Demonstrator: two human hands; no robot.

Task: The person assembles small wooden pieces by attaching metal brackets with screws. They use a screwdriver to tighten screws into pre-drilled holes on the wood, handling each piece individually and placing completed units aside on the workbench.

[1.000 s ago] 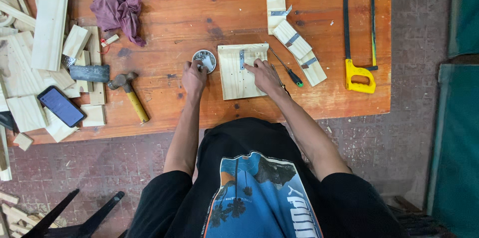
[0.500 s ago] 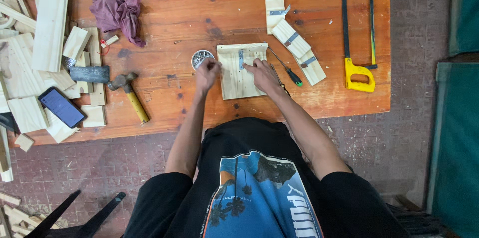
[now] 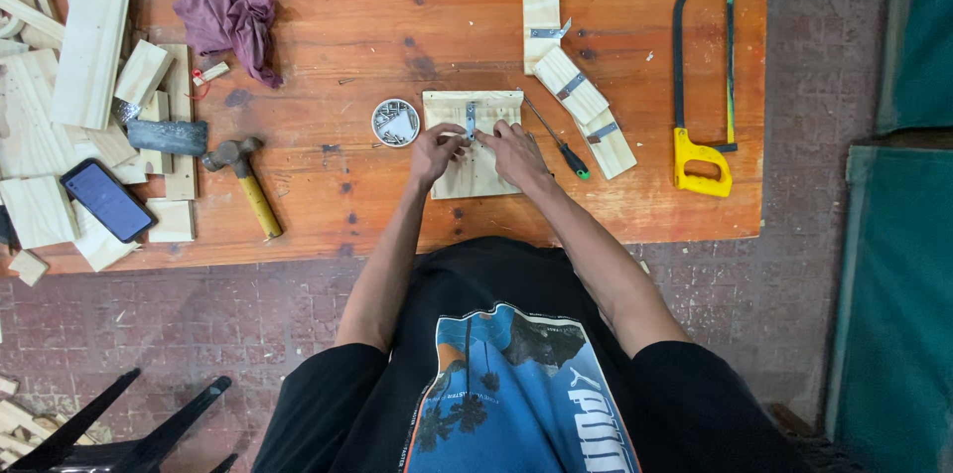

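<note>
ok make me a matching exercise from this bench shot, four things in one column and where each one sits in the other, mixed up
Things:
1. hammer
2. hacksaw
3. purple rag
4. small round tin

Places:
A. far right of the table
B. just left of the board under both hands
C. top left, beside the wood offcuts
D. between the phone and the tin

Pairs: 1-D, 2-A, 3-C, 4-B
</note>
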